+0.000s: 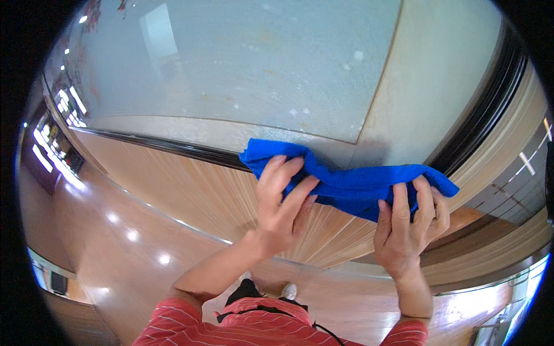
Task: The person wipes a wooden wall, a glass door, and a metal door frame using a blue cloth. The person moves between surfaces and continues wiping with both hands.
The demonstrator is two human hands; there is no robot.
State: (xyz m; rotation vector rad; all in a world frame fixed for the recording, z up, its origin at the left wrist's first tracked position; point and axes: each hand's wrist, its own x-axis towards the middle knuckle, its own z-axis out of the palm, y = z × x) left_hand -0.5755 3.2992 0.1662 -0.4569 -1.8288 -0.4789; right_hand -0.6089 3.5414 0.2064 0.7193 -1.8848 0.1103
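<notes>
A bright blue cloth (350,181) is stretched sideways between my two hands, over the lower corner of a large framed picture or panel (259,65). My left hand (281,203) grips the cloth near its left end, fingers pressed into the folds. Near the other end, my right hand (411,216) holds it with the fingertips on top. Parts of the panel's black frame (173,147) are hidden beneath the cloth. The panel has a glossy pale blue-grey surface with white spots, and a cream border edged by a thin brown line.
Ribbed light wood panelling (194,186) lies below the frame. Under it, a shiny brown floor (143,268) reflects ceiling lights. To the right of the frame, a wood-toned surface meets grey tiles (506,190). Bright windows or their reflections show at the far left.
</notes>
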